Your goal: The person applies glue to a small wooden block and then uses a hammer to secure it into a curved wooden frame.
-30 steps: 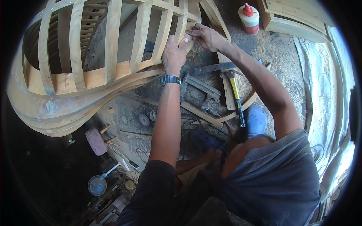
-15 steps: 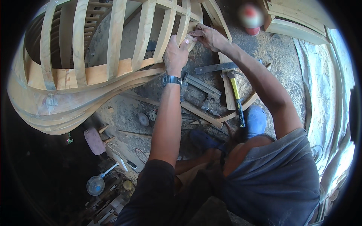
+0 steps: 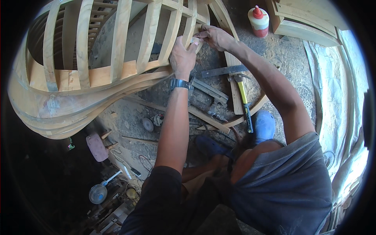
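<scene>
While both hands point(image 3: 183, 57) point(image 3: 216, 38) pinch narrowly at the wooden frame point(image 3: 122, 41), a hammer point(image 3: 243, 93) lies on the dusty floor point(image 3: 291, 58).

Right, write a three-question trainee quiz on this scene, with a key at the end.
1. Multiple choice: which are the left hand and right hand closest to?
a) hammer
b) wooden frame
c) blue shoe

2. Fill in the blank: the bottle has a ____ cap.

3. Short answer: which arm wears the watch?

Key: 1. b; 2. red; 3. the left.
</scene>
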Tool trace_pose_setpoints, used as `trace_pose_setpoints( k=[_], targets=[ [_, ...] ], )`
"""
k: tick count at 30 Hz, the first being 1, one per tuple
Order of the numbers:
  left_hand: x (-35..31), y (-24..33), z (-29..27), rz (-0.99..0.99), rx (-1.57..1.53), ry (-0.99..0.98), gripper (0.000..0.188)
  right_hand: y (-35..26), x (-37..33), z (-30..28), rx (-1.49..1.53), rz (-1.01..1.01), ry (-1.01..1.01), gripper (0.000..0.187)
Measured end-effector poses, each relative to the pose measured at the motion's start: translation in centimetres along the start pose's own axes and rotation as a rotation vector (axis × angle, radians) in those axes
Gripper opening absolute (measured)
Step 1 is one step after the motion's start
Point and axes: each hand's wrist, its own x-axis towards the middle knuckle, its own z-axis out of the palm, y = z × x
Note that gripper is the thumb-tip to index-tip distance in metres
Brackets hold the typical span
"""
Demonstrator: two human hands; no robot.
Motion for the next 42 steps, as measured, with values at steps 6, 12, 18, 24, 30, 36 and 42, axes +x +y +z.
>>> trace_pose_setpoints(
  k=[6,12,18,24,30,36,42],
  targets=[
    [0.1,-0.4,-0.6,-0.003,-0.020,0.006,0.046,-1.0,0.8,-0.1,0.058,0.023,-0.049,0.036],
    [0.4,-0.1,-0.8,-0.066,-0.054,-0.017,0.048,-0.4,1.2,-0.1,0.092,0.061,-0.120,0.037],
    [0.5,-0.3,-0.6,-0.035,-0.092,-0.031,0.040,-0.2,1.6,-0.3,0.044,0.026,-0.155,0.036],
    [0.8,-0.6,-0.7,-0.005,-0.013,0.010,0.040,-0.7,2.0,-0.9,0.125,0.048,-0.153,0.035],
    [1.3,0.2,-1.2,-0.132,0.066,-0.125,0.049,0.0,0.1,-2.0,0.264,0.181,0.054,0.036],
    [1.5,0.2,-0.6,-0.120,0.045,-0.142,0.049,-0.9,-1.2,-0.5,0.025,0.131,0.026,0.043],
    [1.5,-0.5,-0.9,-0.110,-0.010,-0.159,0.050,-3.7,-0.5,0.8,-0.124,0.156,0.036,0.039]
  ],
)
